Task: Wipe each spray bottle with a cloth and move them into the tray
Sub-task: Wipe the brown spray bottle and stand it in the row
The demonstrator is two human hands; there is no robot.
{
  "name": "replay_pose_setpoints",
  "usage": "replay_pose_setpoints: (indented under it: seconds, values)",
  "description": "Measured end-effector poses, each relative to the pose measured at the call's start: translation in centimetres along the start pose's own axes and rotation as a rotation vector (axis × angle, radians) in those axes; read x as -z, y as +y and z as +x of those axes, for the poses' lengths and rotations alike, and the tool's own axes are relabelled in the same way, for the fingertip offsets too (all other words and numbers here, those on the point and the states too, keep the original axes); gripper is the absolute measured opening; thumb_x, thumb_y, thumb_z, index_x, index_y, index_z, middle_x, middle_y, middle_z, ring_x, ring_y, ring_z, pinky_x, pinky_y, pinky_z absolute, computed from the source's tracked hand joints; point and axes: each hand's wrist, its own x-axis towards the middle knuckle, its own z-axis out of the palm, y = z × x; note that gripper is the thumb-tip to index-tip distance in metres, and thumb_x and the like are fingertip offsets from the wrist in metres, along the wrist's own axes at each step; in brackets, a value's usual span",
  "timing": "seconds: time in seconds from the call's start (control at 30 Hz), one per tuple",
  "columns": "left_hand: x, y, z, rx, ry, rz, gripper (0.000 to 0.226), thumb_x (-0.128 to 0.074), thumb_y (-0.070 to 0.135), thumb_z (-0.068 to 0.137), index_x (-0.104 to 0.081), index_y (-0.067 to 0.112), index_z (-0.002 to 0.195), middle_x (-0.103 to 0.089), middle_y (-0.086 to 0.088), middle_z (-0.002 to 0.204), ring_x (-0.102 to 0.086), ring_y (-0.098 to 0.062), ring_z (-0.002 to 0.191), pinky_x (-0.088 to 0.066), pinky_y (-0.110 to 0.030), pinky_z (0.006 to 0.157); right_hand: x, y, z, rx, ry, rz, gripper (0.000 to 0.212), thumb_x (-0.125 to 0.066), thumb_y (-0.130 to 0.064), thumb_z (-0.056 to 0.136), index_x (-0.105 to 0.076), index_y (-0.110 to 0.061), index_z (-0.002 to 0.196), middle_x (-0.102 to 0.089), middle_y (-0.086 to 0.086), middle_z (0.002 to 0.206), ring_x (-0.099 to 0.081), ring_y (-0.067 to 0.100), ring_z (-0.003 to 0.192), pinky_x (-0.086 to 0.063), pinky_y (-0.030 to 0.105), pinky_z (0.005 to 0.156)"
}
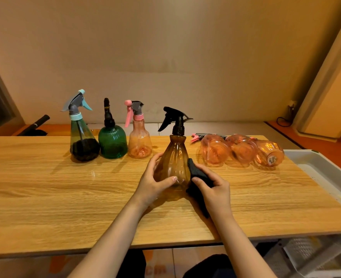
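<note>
Amber spray bottle (pixel 174 157) stands upright mid-table (pixel 45 187), black trigger head on top. Left hand (pixel 152 182) curled round its left side, grip clamped on the bottle. Right hand (pixel 212 189) grip clamped on a dark cloth (pixel 193 171), pressing it to the bottle's right side. Behind-left of the amber bottle: teal-top bottle (pixel 81 137), green bottle (pixel 112 139), pink-top bottle (pixel 139 141), all upright. Behind-right: three orange bottles (pixel 241 150) lying down. White tray (pixel 314 159) further right, at table edge.
</note>
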Motion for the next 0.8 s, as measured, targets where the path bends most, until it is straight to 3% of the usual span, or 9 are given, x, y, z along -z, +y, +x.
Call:
replay_pose_setpoints:
  seconds: [0.2,0.27,0.37,0.43,0.63,0.73,0.8]
  values:
    - [0.1,0.1,0.3,0.012,0.055,-0.058,0.067,-0.076,0.046,0.056,-0.044,0.04,0.114,-0.054,0.008,0.116,-0.057,-0.002,0.103,-0.052,-0.018,0.074,0.0,0.0,-0.2,0.045,-0.022,-0.047,0.045,-0.068,0.008,0.076,-0.064,-0.028,0.103,-0.065,-0.011,0.109,-0.058,0.0,0.108,-0.045,0.016,0.092]
    - [0.2,-0.1,0.4,0.02,0.052,-0.072,0.07,-0.076,0.043,0.057,-0.043,0.04,0.119,-0.052,0.014,0.117,-0.055,0.004,0.101,-0.05,-0.012,0.071,-0.1,0.1,-0.2,0.061,-0.035,-0.065,0.047,-0.068,0.008,0.076,-0.064,-0.03,0.104,-0.065,-0.011,0.11,-0.057,-0.001,0.109,-0.044,0.014,0.092]
    - [0.3,-0.2,0.5,0.035,0.045,-0.057,0.093,-0.074,0.052,0.053,-0.035,0.035,0.135,-0.048,0.021,0.12,-0.052,0.012,0.103,-0.048,-0.009,0.073,-0.1,0.1,-0.2,0.111,-0.047,-0.098,0.049,-0.067,0.007,0.078,-0.062,-0.032,0.106,-0.062,-0.012,0.115,-0.054,-0.001,0.114,-0.041,0.013,0.095]
    - [0.2,-0.4,0.5,0.034,0.041,-0.106,0.087,-0.074,0.043,0.062,-0.033,0.032,0.138,-0.05,0.021,0.119,-0.056,0.016,0.098,-0.049,-0.01,0.073,-0.2,0.3,-0.2,0.131,-0.046,-0.118,0.05,-0.066,0.008,0.078,-0.061,-0.032,0.107,-0.06,-0.012,0.117,-0.052,-0.002,0.115,-0.04,0.011,0.095]
    - [0.3,-0.6,0.9,0.08,0.067,-0.206,0.095,-0.073,0.049,0.056,-0.039,0.028,0.141,-0.057,-0.003,0.131,-0.059,-0.016,0.116,-0.054,-0.029,0.086,-0.9,0.0,0.6,0.156,-0.003,-0.163,0.049,-0.065,0.01,0.078,-0.06,-0.026,0.111,-0.063,-0.009,0.11,-0.055,-0.01,0.106,-0.041,0.01,0.092]
    - [0.2,-0.9,0.9,0.061,0.051,-0.193,0.095,-0.074,0.047,0.058,-0.04,0.022,0.143,-0.058,-0.004,0.132,-0.059,-0.017,0.117,-0.054,-0.03,0.087,-1.5,-1.6,2.6,0.226,0.091,-0.169,0.045,-0.065,0.005,0.079,-0.057,-0.019,0.116,-0.062,-0.009,0.109,-0.056,-0.011,0.101,-0.045,0.016,0.091]
    - [0.3,-1.1,0.9,0.053,0.032,-0.172,0.096,-0.074,0.047,0.06,-0.039,0.02,0.145,-0.055,-0.003,0.135,-0.057,-0.016,0.12,-0.053,-0.032,0.091,-2.1,-2.8,4.1,0.306,0.084,-0.218,0.042,-0.064,-0.003,0.078,-0.058,-0.017,0.118,-0.063,-0.005,0.111,-0.058,-0.001,0.104,-0.046,0.021,0.093]
